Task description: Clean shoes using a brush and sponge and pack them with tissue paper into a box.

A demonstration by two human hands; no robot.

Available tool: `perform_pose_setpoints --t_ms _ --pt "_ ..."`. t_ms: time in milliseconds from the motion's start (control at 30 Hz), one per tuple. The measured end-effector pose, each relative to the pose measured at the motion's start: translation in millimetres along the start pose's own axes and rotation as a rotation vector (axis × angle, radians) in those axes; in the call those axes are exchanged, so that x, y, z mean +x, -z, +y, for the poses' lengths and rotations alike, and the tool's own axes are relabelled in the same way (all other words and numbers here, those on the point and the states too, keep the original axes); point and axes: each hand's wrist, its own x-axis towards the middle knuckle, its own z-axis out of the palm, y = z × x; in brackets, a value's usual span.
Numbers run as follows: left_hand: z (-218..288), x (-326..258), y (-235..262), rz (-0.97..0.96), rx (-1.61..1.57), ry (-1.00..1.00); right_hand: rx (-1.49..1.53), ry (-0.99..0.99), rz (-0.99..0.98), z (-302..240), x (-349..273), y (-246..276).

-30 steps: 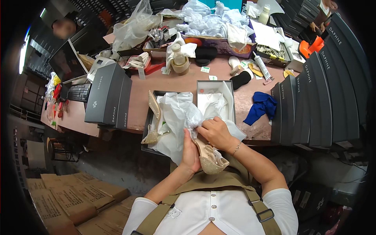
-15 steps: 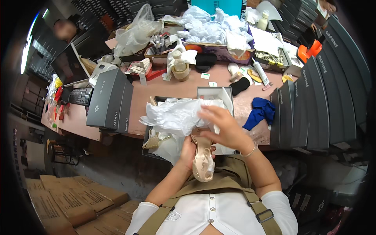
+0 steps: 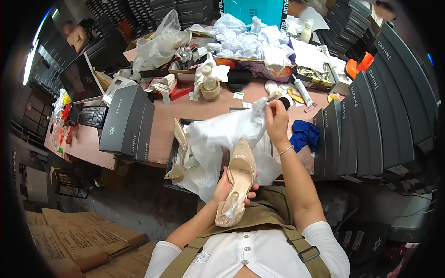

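My left hand is closed around a gold, glittery pointed-toe shoe, its insole facing up and its toe pointing away from me. Clear wrapping sits around the heel end. Raised at the right, my right hand pinches a corner of crumpled white tissue paper, which stretches left behind the toe. Beneath lies an open dark shoe box lined with more white paper. A matching gold shoe rests on its side at the box's left. Paper hides much of the box.
Dark shoe boxes stand at the left beside a keyboard; a tall row of boxes lines the right. A blue cloth lies beside that row. Behind are a tape roll with a bottle and a carton of crumpled paper. Brown cartons sit lower left.
My right hand has moved right and away from the shoe, drawing the white tissue off its toe. The shoe's toe and insole now show, and the paired shoe in the box is more exposed.
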Motion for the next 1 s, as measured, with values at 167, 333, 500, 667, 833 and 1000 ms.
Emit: perform_pose_setpoints --t_ms 167,333,500,667,833,1000 --pt "6 -12 -5 0.104 0.154 -0.147 -0.725 0.553 -0.868 42 -43 -29" --pt "18 -8 -21 0.182 0.386 -0.340 -0.613 0.370 -0.879 93 -100 -56" --pt "29 -7 0 0.128 0.266 -0.551 -0.219 0.258 -0.775 -65 -62 28" --pt "10 12 -20 0.278 0.329 -0.704 0.001 0.378 -0.786 -86 -106 1" --pt "8 16 -15 0.322 0.487 -0.857 -0.016 0.220 -0.925 -71 -92 -55" --pt "21 -14 -27 0.333 0.435 -0.789 0.019 0.175 -0.869 -99 -107 -42"
